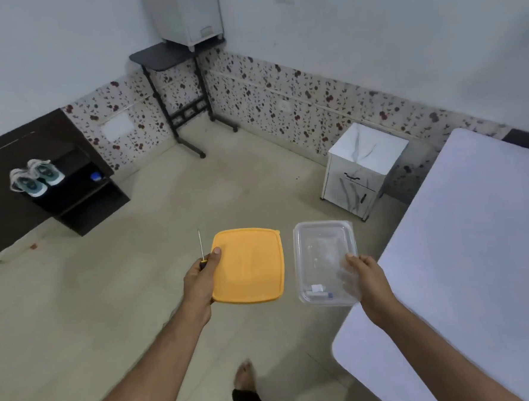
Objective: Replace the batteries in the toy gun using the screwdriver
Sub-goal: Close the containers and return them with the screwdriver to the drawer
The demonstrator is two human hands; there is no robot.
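A bare foot (244, 376) is seen lowest in the view, on the floor between the two forearms. Above it, the left hand (200, 281) is closed around two things at once: a screwdriver (201, 250), whose thin shaft rises beyond the knuckles, and an orange lid (250, 266), pinched at its left edge with the thumb laid on top and the fingers hidden beneath. The lid extends to the right of that thumb, held roughly flat. The right hand (365, 279) is curled around the near right corner of a clear plastic container (324, 260), thumb on the rim, fingers seen blurred through the wall. Inside the container, near the edge closest to the person and left of the gripping fingers, a few small pale items (320, 291) are lying; what they are cannot be told. A white table (477, 249) is seen to the right of the right hand. No toy gun can be made out.
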